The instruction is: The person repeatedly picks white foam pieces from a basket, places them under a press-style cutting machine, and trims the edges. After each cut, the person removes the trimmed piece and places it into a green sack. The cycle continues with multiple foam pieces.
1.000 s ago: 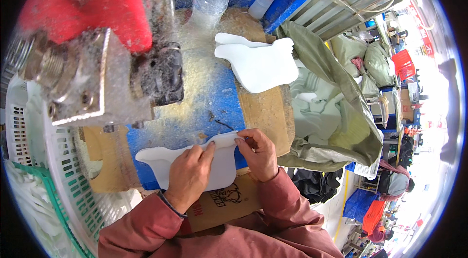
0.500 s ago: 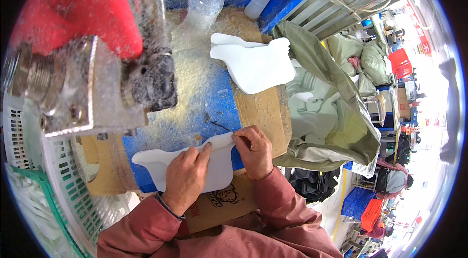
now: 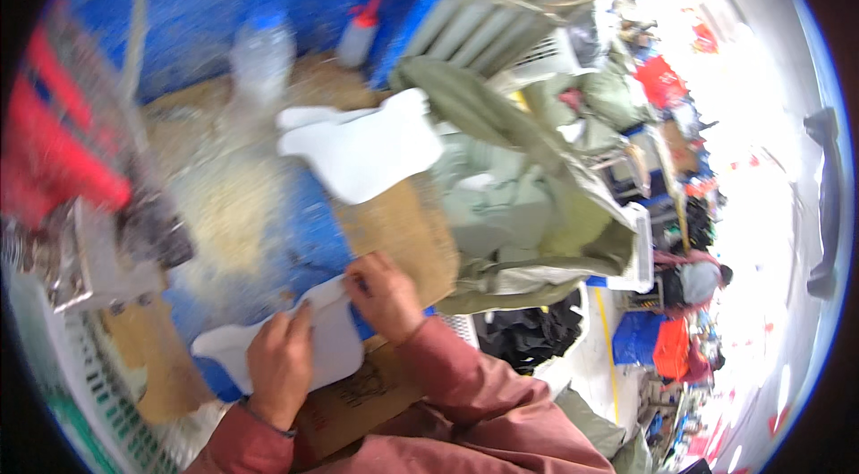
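A smooth white shaped sheet piece with a wavy upper edge lies across the near side of the blue and brown work surface. My left hand grips its middle, fingers on top near the upper edge; its thumb is hidden. At the piece's right end, my right hand pinches the corner between bent fingers. Beyond them, several similar white pieces lie overlapped on the cardboard. The picture is somewhat blurred.
A machine head with a red part stands at left. Pale dust covers the surface. At the back are a clear bottle and a red-tipped squeeze bottle. An olive sack holding pale pieces is at right, a slotted white basket at lower left.
The view has swung to the right, so the bench, machine and hands appear farther left. Both hands keep their places on the white piece.
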